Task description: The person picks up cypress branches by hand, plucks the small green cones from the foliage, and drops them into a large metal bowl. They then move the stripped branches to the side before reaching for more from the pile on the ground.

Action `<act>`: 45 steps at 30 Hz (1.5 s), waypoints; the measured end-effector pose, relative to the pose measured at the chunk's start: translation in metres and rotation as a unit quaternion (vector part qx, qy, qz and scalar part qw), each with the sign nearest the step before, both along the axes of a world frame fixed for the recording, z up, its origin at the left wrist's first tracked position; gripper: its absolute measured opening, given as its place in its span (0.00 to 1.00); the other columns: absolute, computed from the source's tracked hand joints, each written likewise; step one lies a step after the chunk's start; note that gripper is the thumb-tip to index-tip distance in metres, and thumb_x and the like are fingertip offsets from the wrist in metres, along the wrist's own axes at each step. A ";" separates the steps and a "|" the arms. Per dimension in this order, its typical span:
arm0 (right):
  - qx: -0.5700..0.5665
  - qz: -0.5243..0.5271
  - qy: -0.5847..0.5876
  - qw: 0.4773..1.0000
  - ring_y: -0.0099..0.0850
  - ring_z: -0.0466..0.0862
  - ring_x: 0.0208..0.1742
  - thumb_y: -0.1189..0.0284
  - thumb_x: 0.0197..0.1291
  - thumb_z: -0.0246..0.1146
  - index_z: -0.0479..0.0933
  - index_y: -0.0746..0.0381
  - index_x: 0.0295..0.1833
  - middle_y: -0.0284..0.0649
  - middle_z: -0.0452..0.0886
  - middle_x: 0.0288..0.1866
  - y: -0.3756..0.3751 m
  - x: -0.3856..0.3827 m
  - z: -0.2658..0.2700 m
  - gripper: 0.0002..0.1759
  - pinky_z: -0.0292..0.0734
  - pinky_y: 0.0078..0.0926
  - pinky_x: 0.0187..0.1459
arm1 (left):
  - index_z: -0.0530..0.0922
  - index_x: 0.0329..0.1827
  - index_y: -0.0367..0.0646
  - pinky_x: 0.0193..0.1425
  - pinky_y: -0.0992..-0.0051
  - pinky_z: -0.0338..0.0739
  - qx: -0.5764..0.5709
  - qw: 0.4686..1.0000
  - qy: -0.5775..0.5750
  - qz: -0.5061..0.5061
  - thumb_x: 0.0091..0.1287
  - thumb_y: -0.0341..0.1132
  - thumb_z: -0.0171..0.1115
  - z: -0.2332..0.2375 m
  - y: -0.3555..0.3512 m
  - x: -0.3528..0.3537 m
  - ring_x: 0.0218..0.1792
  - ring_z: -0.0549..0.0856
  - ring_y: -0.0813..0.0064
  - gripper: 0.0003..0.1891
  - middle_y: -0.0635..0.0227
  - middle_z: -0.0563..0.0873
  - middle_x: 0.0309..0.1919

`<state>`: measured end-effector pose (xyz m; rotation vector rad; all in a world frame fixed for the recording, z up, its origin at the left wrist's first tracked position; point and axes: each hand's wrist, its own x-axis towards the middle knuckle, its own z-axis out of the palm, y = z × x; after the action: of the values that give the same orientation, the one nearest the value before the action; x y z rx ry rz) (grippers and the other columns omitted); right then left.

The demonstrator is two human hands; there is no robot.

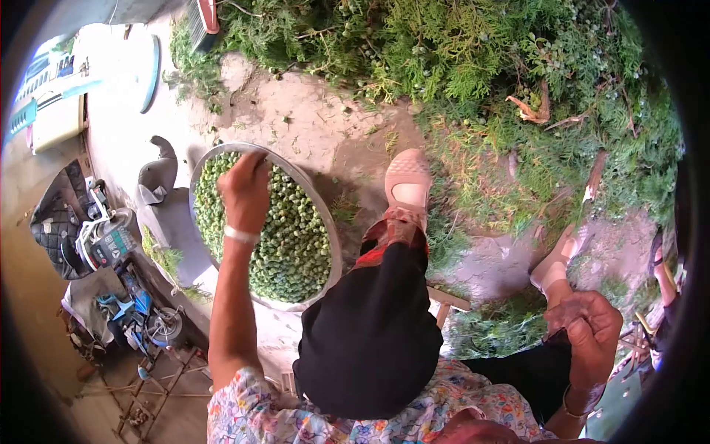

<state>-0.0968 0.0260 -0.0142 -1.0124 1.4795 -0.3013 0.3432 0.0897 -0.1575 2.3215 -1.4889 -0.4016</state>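
Observation:
A wide round basin (332,222) full of small green cones or berries stands on the ground at left centre. Over its upper part is my left hand (245,189), with a pale band at the wrist; its fingers are bent and smeared, and whether they hold anything is hidden. My right hand (592,325), at the lower right, has its fingers curled in a pinch beside the other knee. What lies between those fingers is too small to name.
Cut green branches (458,44) are heaped across the top and right. A grey boot-like object (157,177) is left of the basin. Motorbikes (111,240) and a stick frame (140,396) stand at the left. Another person's foot and arm (665,277) show at the far right.

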 end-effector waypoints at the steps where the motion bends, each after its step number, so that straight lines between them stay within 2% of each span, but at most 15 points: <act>1: 0.002 0.009 -0.002 1.000 0.23 0.77 0.29 0.56 0.56 0.62 0.72 0.71 0.39 0.43 0.81 0.29 -0.001 0.001 0.000 0.25 0.73 0.18 0.34 | 0.81 0.42 0.36 0.29 0.77 0.75 0.029 0.997 0.063 0.024 0.58 0.27 0.59 -0.018 -0.023 -0.011 0.23 0.82 0.77 0.10 0.61 0.84 0.25; 4: 0.010 0.001 0.003 1.000 0.23 0.77 0.29 0.56 0.56 0.62 0.73 0.71 0.39 0.42 0.81 0.29 -0.004 0.004 -0.001 0.24 0.73 0.18 0.33 | 0.80 0.42 0.35 0.32 0.74 0.77 0.097 0.981 0.165 0.013 0.55 0.31 0.63 -0.104 -0.076 -0.017 0.25 0.82 0.72 0.13 0.57 0.83 0.27; 6: 0.013 -0.001 0.008 1.000 0.23 0.77 0.29 0.56 0.56 0.62 0.73 0.70 0.39 0.42 0.81 0.28 -0.005 0.006 -0.002 0.24 0.73 0.18 0.33 | 0.80 0.43 0.35 0.39 0.68 0.78 0.104 0.992 0.025 -0.062 0.51 0.34 0.66 -0.176 -0.090 -0.011 0.31 0.84 0.62 0.17 0.53 0.84 0.30; 8: 0.020 -0.005 0.015 1.000 0.23 0.77 0.29 0.56 0.55 0.63 0.73 0.70 0.39 0.42 0.81 0.28 -0.007 0.006 -0.005 0.24 0.73 0.18 0.33 | 0.80 0.40 0.36 0.44 0.62 0.76 0.158 0.987 0.015 -0.023 0.48 0.37 0.67 -0.203 -0.105 -0.017 0.38 0.83 0.52 0.18 0.48 0.83 0.34; 11: 0.009 -0.004 0.017 1.000 0.24 0.78 0.29 0.57 0.55 0.63 0.73 0.70 0.38 0.43 0.81 0.28 -0.010 0.007 -0.009 0.24 0.73 0.20 0.34 | 0.81 0.33 0.38 0.41 0.61 0.77 0.159 0.986 -0.044 0.001 0.47 0.36 0.66 -0.223 -0.110 -0.027 0.35 0.83 0.51 0.13 0.47 0.83 0.32; 14: 0.024 0.004 0.029 0.999 0.24 0.78 0.29 0.58 0.54 0.62 0.74 0.70 0.37 0.43 0.81 0.28 -0.013 0.009 -0.010 0.23 0.73 0.21 0.35 | 0.82 0.32 0.39 0.36 0.64 0.77 0.168 0.984 -0.022 0.062 0.48 0.33 0.63 -0.220 -0.109 -0.031 0.31 0.84 0.52 0.10 0.51 0.84 0.26; 16: 0.031 -0.002 0.037 0.999 0.25 0.79 0.30 0.58 0.52 0.62 0.74 0.71 0.37 0.42 0.81 0.28 -0.012 0.009 -0.013 0.22 0.73 0.21 0.36 | 0.82 0.34 0.39 0.35 0.66 0.77 -0.006 0.996 0.067 0.066 0.50 0.30 0.59 -0.222 -0.111 -0.035 0.30 0.84 0.54 0.09 0.52 0.84 0.25; 18: 0.045 -0.013 0.043 0.998 0.25 0.79 0.30 0.58 0.52 0.62 0.74 0.71 0.37 0.42 0.81 0.28 -0.011 0.009 -0.015 0.23 0.73 0.21 0.36 | 0.83 0.38 0.43 0.39 0.67 0.77 -0.016 0.992 0.110 0.053 0.51 0.27 0.57 -0.205 -0.125 -0.051 0.32 0.84 0.56 0.11 0.54 0.84 0.28; 21: 0.062 -0.021 0.049 0.997 0.25 0.79 0.31 0.58 0.52 0.63 0.74 0.71 0.38 0.42 0.81 0.29 -0.012 0.011 -0.015 0.23 0.73 0.21 0.37 | 0.80 0.46 0.48 0.41 0.61 0.77 0.014 0.996 -0.065 -0.053 0.52 0.32 0.63 -0.207 -0.141 -0.060 0.37 0.81 0.53 0.16 0.50 0.80 0.38; 26: 0.068 -0.031 0.047 0.996 0.25 0.79 0.30 0.55 0.52 0.63 0.74 0.71 0.38 0.42 0.81 0.29 -0.013 0.012 -0.014 0.25 0.73 0.20 0.37 | 0.78 0.42 0.43 0.38 0.59 0.76 0.064 0.981 -0.082 -0.163 0.51 0.33 0.65 -0.205 -0.102 -0.053 0.36 0.80 0.50 0.14 0.46 0.77 0.37; 30: 0.073 -0.024 0.047 0.996 0.24 0.79 0.31 0.51 0.51 0.65 0.74 0.71 0.38 0.42 0.82 0.30 -0.011 0.007 -0.018 0.29 0.73 0.20 0.37 | 0.78 0.39 0.41 0.38 0.59 0.76 0.125 0.983 -0.111 -0.073 0.51 0.31 0.63 -0.220 -0.076 -0.055 0.34 0.81 0.50 0.12 0.48 0.79 0.35; 32: 0.074 -0.020 0.051 0.996 0.24 0.79 0.31 0.50 0.51 0.65 0.74 0.71 0.39 0.42 0.82 0.30 -0.010 0.007 -0.019 0.30 0.73 0.20 0.37 | 0.83 0.38 0.47 0.42 0.62 0.77 0.027 0.991 -0.058 0.119 0.53 0.32 0.60 -0.199 -0.094 -0.066 0.35 0.83 0.53 0.10 0.55 0.83 0.33; 36: 0.068 -0.030 0.042 0.996 0.25 0.80 0.31 0.51 0.51 0.65 0.74 0.71 0.40 0.42 0.82 0.29 -0.009 0.006 -0.018 0.30 0.74 0.20 0.37 | 0.84 0.39 0.47 0.43 0.63 0.77 -0.053 0.996 -0.023 0.063 0.53 0.34 0.61 -0.209 -0.136 -0.052 0.34 0.83 0.56 0.11 0.55 0.84 0.30; 40: 0.068 -0.032 0.046 0.996 0.25 0.80 0.31 0.51 0.51 0.65 0.74 0.71 0.40 0.42 0.82 0.29 -0.009 0.006 -0.018 0.30 0.74 0.20 0.37 | 0.82 0.40 0.43 0.44 0.61 0.76 0.038 0.990 -0.125 -0.053 0.52 0.34 0.62 -0.221 -0.160 -0.048 0.37 0.82 0.53 0.13 0.50 0.83 0.32; 45: 0.065 -0.021 0.052 0.996 0.24 0.79 0.31 0.50 0.52 0.65 0.74 0.71 0.39 0.43 0.82 0.29 -0.010 0.006 -0.018 0.30 0.73 0.20 0.37 | 0.80 0.34 0.40 0.44 0.59 0.76 0.062 0.992 -0.107 0.005 0.48 0.33 0.62 -0.222 -0.155 -0.040 0.38 0.81 0.50 0.10 0.49 0.82 0.34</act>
<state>-0.0903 0.0157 -0.0323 -0.9060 1.5951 -0.1816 0.3036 -0.0655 -0.3792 2.5372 -1.5893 -0.2538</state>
